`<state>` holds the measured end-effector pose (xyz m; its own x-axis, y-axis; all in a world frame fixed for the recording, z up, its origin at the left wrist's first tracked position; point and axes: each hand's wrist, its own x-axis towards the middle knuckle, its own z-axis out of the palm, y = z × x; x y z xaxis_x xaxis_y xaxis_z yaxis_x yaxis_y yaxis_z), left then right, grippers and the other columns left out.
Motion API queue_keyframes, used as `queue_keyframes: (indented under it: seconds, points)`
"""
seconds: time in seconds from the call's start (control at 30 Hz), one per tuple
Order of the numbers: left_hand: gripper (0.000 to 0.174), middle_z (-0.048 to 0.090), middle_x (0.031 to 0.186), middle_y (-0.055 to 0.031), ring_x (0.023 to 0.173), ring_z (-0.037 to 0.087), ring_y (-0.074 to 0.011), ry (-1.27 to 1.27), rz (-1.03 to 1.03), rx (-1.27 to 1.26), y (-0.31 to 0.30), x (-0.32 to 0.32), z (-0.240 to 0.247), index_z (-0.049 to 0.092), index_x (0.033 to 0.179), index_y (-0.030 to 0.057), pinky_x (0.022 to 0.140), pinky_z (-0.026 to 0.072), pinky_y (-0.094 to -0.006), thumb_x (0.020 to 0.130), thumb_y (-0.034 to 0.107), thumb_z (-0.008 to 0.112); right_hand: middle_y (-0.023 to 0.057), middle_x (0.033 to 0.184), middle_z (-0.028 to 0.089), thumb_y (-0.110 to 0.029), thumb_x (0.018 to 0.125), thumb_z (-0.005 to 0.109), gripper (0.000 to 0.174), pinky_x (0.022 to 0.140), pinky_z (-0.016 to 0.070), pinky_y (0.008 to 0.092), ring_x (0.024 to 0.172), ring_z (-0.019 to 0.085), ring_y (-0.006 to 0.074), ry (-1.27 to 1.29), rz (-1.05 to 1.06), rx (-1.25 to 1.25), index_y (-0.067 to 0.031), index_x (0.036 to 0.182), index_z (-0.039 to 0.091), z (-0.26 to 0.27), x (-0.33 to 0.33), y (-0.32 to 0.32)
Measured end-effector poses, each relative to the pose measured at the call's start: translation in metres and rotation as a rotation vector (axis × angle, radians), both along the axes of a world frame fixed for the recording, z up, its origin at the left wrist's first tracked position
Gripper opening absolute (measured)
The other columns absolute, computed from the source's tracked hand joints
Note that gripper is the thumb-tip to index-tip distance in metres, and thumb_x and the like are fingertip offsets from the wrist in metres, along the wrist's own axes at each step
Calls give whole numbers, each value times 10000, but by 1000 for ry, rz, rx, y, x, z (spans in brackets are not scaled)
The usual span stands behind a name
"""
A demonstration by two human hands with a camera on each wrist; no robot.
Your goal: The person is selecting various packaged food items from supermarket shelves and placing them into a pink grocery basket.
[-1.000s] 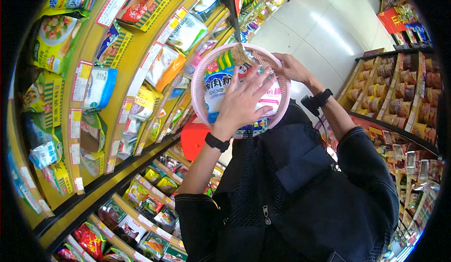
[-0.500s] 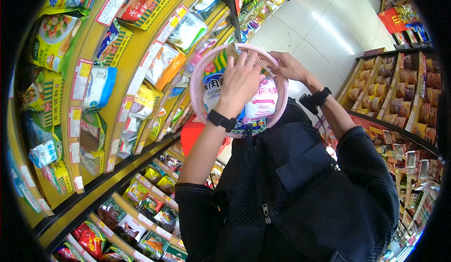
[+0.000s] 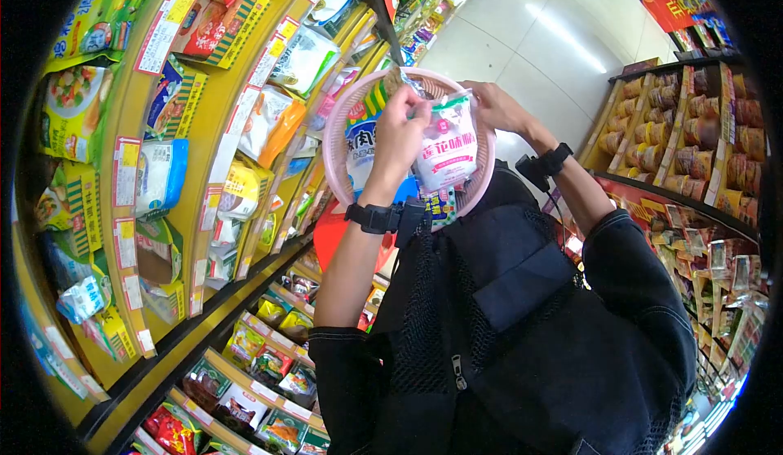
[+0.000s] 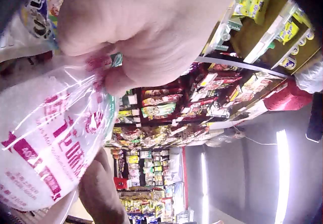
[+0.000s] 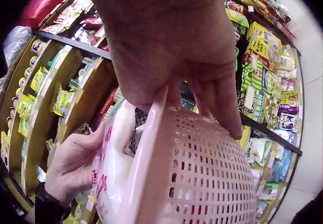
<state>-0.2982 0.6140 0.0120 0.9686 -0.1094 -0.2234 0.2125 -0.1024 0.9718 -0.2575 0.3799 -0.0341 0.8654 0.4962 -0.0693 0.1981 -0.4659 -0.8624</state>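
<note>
White packet with pink lettering [image 3: 450,152] hangs from the left hand [image 3: 400,133], which pinches its top edge between thumb and curled fingers. The bag's body dangles in front of the pink basket [image 3: 338,141], and its lower part overlaps the basket's mouth. In the left wrist view the film is bunched at the pinch and the rest is slack, so the bag probably swings freely.

Just beside that pinch, the right hand [image 3: 499,106] grips the basket's rim. The right wrist view shows the thumb side inside the rim and the fingers spread down the perforated outer wall. The basket is tipped, with its opening facing the person. Behind the left hand, a blue-and-white packet [image 3: 361,149] lies against the basket's inner wall, with other packets under it that are too covered to make out.

By my reading, the step in hand is moving this one packet between basket and shelf, and it now hangs at the basket's mouth. Any next move depends on a firm pinch on the slippery film. It also needs a steady hold on the rim, because a tipped basket could spill its load.

Beyond the left hand, yellow shelves [image 3: 212,129] of bagged goods with price tags curve away. Below both hands is a red container [image 3: 338,239]. Past the right hand lie the pale aisle floor [image 3: 522,39] and a far rack of cup-shaped goods [image 3: 693,145].
</note>
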Motion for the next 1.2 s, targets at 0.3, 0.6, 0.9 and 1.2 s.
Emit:
queue_keyframes:
  seconds: [0.3, 0.6, 0.9, 1.2]
  points:
    - [179, 753, 1025, -126, 965, 698, -182, -385, -163, -24, -4, -30, 48, 562, 908, 33, 865, 538, -330, 1005, 156, 650, 193, 1046, 744, -146, 828, 687, 477, 860, 551, 376, 954, 704, 237, 146, 1, -60, 22, 1273, 644, 11, 3, -2]
    - [228, 747, 1040, -151, 969, 698, -205, -462, -92, -72, 3, -27, 67, 496, 935, 44, 868, 523, -323, 1026, 194, 641, 209, 898, 732, -125, 745, 653, 494, 754, 573, 410, 818, 727, 304, 13, -14, -29, 22, 1216, 662, -4, -1, 1]
    - [186, 594, 959, -36, 931, 581, -102, 272, 133, -776, 10, -29, 48, 508, 973, 67, 912, 456, -265, 1010, 152, 669, 186, 914, 736, -138, 826, 647, 415, 783, 558, 407, 842, 718, 287, 129, 20, -35, 7, 1215, 653, -7, 1, -3]
    - [282, 724, 953, -178, 900, 705, -397, -330, -40, 525, 19, -2, 12, 585, 1130, 69, 781, 530, -462, 954, 258, 697, 219, 931, 726, -134, 787, 648, 469, 776, 561, 434, 844, 721, 341, 137, -31, -88, -6, 1238, 650, 11, -2, -3]
